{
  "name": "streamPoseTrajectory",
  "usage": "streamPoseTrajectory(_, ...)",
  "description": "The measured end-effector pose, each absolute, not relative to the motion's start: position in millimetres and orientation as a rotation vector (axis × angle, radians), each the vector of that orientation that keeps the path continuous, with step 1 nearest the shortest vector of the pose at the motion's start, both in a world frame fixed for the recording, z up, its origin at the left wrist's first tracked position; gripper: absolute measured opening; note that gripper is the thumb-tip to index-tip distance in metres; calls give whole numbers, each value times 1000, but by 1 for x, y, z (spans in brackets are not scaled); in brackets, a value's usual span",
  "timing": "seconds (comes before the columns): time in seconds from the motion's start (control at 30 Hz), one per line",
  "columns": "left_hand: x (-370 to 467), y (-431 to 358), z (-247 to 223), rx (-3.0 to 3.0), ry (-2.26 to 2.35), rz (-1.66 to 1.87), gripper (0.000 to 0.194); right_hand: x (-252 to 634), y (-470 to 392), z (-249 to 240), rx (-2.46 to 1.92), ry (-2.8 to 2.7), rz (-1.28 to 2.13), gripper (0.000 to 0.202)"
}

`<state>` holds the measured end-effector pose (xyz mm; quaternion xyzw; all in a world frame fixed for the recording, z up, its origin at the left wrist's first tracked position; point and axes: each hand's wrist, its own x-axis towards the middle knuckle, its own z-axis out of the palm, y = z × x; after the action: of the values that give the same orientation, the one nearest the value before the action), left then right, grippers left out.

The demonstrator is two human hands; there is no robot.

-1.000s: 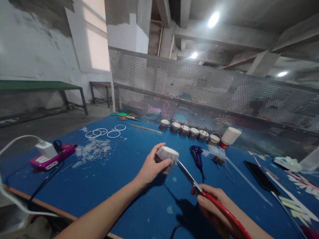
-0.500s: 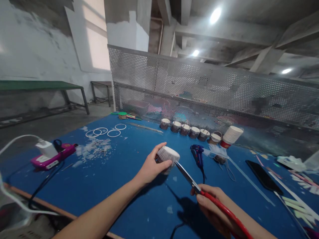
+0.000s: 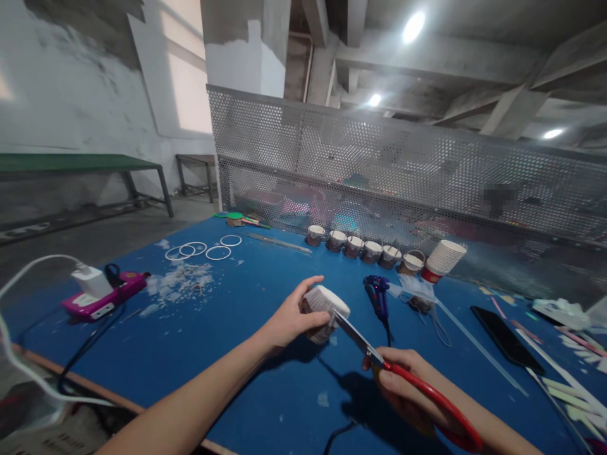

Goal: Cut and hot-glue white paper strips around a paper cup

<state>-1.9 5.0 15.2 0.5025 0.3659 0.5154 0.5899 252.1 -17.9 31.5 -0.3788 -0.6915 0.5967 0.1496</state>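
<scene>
My left hand (image 3: 294, 316) is closed around a small paper cup (image 3: 334, 300), thumb in front and fingers behind. The cup is tipped on its side above the table, its white pleated part facing right; the lower part looks dark and wrapped. In my right hand (image 3: 403, 393) is a pair of scissors (image 3: 439, 397) with red handles. The blade tips touch the cup's pleated edge close to my left thumb. Whether the blades are parted there is hard to make out. A dark blue glue gun (image 3: 378, 296) lies just beyond the scissors.
Several wrapped cups (image 3: 355, 246) line the back by a perforated metal screen (image 3: 360, 151), with stacked paper cups (image 3: 444, 258) at their right. White rings (image 3: 219, 253) and scraps (image 3: 183, 283) lie left, near a pink power strip (image 3: 105, 297). A black phone (image 3: 506, 338) and paper strips (image 3: 569, 398) lie right.
The cup has tilted further and shifted slightly right and down in my left hand. The scissors' tips have stayed against its edge, while the red handle loop shows wider.
</scene>
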Motion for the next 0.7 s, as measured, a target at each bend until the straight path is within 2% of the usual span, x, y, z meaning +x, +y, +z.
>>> streamPoseTrajectory(0.27,-2,7,10,1189,814,1192,68,251,-14,33,-1049,-2013,1722,50)
streamPoseTrajectory(0.7,-2,6,12,1217,858,1167,71,251,-10,35,-1041,-2017,1708,51)
